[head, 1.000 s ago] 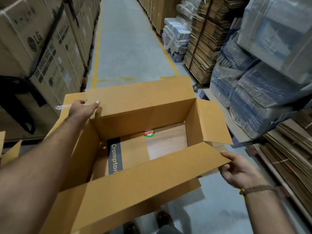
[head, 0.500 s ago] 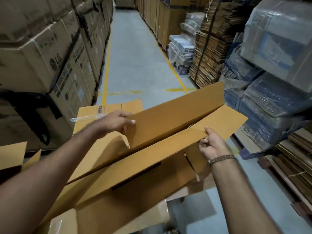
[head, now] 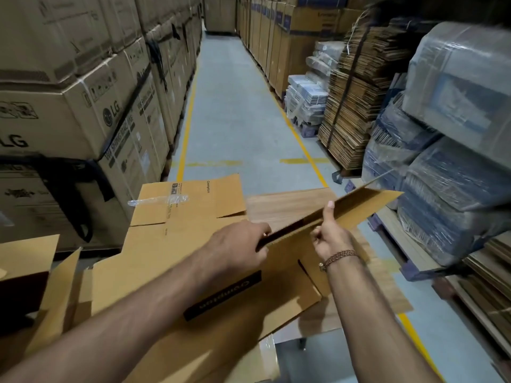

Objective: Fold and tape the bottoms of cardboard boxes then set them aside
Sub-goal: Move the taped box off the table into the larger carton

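Left hand (head: 243,244) grips box (head: 276,275) top edge, frame centre; right hand (head: 330,236) pinches raised flap (head: 359,208) (thumb up). Risk: flap crease tearing, box sliding off table (head: 279,205).

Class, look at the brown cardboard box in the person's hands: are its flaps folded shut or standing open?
Partly open. The brown cardboard box has one long flap raised, gripped by the right hand; the left hand holds its edge.

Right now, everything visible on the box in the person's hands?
The box is plain brown corrugated cardboard with a dark band printed "Crompton". It lies tipped on its side on the pile of boxes, long flaps angled up to the right. The left hand grips the flap edge; the right hand holds the flap, thumb up against it.
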The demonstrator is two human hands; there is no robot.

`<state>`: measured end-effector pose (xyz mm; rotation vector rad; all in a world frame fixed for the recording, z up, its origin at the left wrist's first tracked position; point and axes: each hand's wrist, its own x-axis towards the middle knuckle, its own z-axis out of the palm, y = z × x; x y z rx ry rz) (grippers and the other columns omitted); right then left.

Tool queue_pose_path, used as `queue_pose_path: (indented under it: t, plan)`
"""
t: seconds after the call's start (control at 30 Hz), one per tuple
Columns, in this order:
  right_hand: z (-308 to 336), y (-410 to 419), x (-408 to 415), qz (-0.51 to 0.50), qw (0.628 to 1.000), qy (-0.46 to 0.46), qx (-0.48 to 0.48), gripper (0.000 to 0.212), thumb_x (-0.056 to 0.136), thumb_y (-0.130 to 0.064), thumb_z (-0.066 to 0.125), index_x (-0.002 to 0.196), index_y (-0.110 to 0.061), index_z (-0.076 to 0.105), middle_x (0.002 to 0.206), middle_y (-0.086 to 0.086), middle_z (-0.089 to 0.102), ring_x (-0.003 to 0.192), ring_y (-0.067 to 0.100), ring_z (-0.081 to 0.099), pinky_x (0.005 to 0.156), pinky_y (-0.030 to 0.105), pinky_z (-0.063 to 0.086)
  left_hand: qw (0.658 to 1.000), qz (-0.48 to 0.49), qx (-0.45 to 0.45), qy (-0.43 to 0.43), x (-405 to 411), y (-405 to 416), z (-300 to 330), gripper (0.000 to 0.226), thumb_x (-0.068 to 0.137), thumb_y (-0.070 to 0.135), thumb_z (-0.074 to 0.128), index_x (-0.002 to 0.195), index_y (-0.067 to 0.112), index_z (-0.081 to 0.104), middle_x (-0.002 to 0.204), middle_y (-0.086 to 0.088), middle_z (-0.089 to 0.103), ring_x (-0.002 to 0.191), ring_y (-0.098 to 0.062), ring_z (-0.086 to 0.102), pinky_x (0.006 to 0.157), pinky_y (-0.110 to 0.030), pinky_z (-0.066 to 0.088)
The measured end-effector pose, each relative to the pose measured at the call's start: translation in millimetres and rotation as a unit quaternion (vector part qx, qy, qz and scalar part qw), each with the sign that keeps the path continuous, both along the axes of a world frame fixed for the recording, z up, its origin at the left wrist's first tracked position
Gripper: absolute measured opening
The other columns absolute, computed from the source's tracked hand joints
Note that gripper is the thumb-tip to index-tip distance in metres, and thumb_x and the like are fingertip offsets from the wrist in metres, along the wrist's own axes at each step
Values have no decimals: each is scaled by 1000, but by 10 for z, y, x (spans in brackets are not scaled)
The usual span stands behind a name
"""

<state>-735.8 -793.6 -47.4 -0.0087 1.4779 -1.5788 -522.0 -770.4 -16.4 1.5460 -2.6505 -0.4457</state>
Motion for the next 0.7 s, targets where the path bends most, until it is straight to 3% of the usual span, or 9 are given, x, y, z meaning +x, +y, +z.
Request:
queue_pose_path:
  t: [0.1,0.17,0.23,0.33,0.43,0.5,0.57,0.63,0.7]
  plan:
    - [18,-13,-9,88,995,39,29,55,89,-63,69,99,-10,58,72,3,58,46,8,51,39,18,46,997,-33,-53,-51,-55,45,-58,23,92,5,54,111,18,51,94,-7,66,85,-30,67,73,-46,62]
    - [8,-26,-28,122,989,63,50,54,88,-62,71,99,-11,60,84,5,66,54,11,60,43,21,53,995,-48,-64,-51,-91,85,-86,25,93,0,53,111,17,48,85,-5,62,79,-30,66,70,-46,62]
    - [-24,-63,-27,147,983,87,60,44,92,-45,76,106,-6,63,94,5,67,65,14,61,49,25,58,993,-65,-77,-63,-111,132,-121,24,95,4,57,110,19,45,80,0,59,75,-28,65,65,-44,60]
    - [-73,-117,8,148,979,118,72,26,97,-5,62,119,8,61,84,10,55,55,17,51,41,21,48,990,-84,-101,-48,-99,183,-167,13,103,23,53,114,24,47,90,0,68,80,-28,67,67,-42,58]
    - [-105,-152,52,133,976,153,83,19,94,2,52,113,3,56,83,11,52,48,19,49,36,19,41,1000,6,-6,18,59,109,-146,57,106,64,20,138,32,54,132,-1,68,117,-23,63,100,-43,51]
    - [-114,-181,74,126,976,158,82,12,96,1,51,107,0,53,82,9,50,49,19,49,35,19,40,995,82,-14,-60,311,-70,-224,95,92,82,-4,154,29,45,161,-8,45,149,-30,38,124,-54,24]
    - [-108,-206,77,121,976,161,79,7,96,2,50,101,-2,52,82,9,50,50,19,48,35,21,40,974,175,10,-142,647,-237,-339,108,85,87,-11,161,24,35,169,-13,30,158,-35,19,125,-61,0]
    - [-90,-216,70,116,977,162,75,7,96,3,49,97,-3,51,84,10,50,52,19,48,36,22,41,957,245,65,-137,979,-306,-424,111,84,90,-6,150,19,48,151,-13,55,143,-33,47,124,-63,15]
    - [-97,-226,60,115,977,163,71,8,96,3,48,99,-5,50,87,10,52,55,19,49,36,22,41,953,275,87,-89,1201,-296,-446,113,73,97,-7,119,22,64,118,-5,70,108,-22,65,108,-53,45]
